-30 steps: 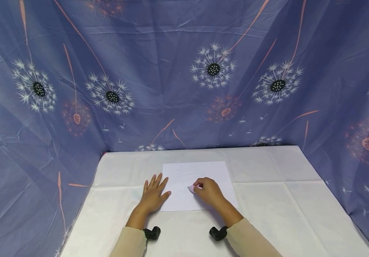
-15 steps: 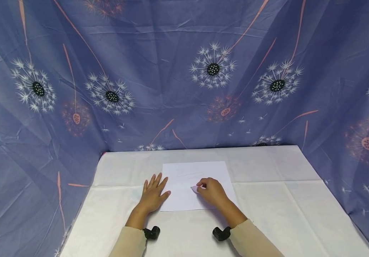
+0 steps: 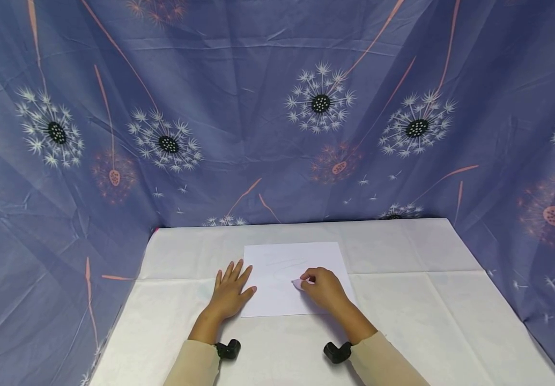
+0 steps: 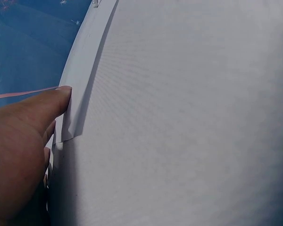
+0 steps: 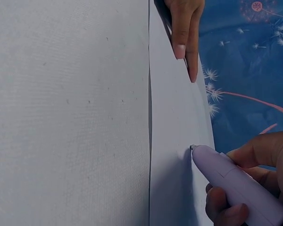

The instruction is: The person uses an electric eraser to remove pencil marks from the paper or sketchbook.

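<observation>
A white sheet of paper (image 3: 269, 303) lies on the table, with faint thin lines on its upper part. My left hand (image 3: 229, 295) rests flat at the sheet's left edge, fingers spread; in the left wrist view its thumb (image 4: 49, 103) touches the paper near a corner. My right hand (image 3: 326, 289) grips a thick lavender pen-shaped tool (image 5: 240, 188) between thumb and curled fingers, above the right half of the sheet. The tool's small metal tip points left and sits at or just above the paper; contact cannot be told. The palm hides its rear end in the head view.
A white cloth with fold creases covers the table (image 3: 417, 311). Behind and at both sides hangs a blue curtain (image 3: 258, 107) printed with dandelions. Black wrist cameras are strapped below each hand, by the beige sleeves (image 3: 192, 364).
My right hand has slid a little to the right across the sheet, with the lavender tool still in its grip. The left hand and the paper have stayed in place.
</observation>
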The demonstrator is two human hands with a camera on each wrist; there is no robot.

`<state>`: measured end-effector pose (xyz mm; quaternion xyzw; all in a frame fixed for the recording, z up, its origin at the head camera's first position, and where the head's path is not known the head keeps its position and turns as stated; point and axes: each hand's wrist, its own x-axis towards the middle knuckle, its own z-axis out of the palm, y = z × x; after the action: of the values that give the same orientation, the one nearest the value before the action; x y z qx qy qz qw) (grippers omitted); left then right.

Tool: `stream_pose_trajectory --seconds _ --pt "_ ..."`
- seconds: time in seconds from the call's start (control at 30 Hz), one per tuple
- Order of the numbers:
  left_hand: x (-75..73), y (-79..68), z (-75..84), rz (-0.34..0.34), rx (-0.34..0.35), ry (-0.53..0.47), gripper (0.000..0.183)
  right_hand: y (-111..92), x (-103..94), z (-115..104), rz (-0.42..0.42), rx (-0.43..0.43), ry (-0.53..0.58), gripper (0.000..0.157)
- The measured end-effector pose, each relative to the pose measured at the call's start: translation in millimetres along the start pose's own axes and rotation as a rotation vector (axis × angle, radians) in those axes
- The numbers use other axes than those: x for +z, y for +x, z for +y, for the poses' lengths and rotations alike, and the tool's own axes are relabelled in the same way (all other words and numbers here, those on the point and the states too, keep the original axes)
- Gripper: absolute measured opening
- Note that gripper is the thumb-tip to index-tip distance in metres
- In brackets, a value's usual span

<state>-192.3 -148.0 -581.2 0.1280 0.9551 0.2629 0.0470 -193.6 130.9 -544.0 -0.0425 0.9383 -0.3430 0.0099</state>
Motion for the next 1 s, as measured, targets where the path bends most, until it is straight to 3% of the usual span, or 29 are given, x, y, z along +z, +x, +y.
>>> stream_pose_trajectory --seconds 0.23,0.63,1.0 --pt "1.0 1.1 -1.0 0.003 -0.002 -0.004 0.063 -2 -4.9 3 0.011 0.001 -0.002 0.006" --pt "2.0 -1.5 0.3 0.017 0.013 -0.017 0.061 0 3.5 -2 -0.014 -0.038 0.002 0.008" --pt "2.9 -0.2 -2.4 0.015 0.015 0.002 0.062 -3 -5.9 11 0.012 0.024 -0.02 0.006"
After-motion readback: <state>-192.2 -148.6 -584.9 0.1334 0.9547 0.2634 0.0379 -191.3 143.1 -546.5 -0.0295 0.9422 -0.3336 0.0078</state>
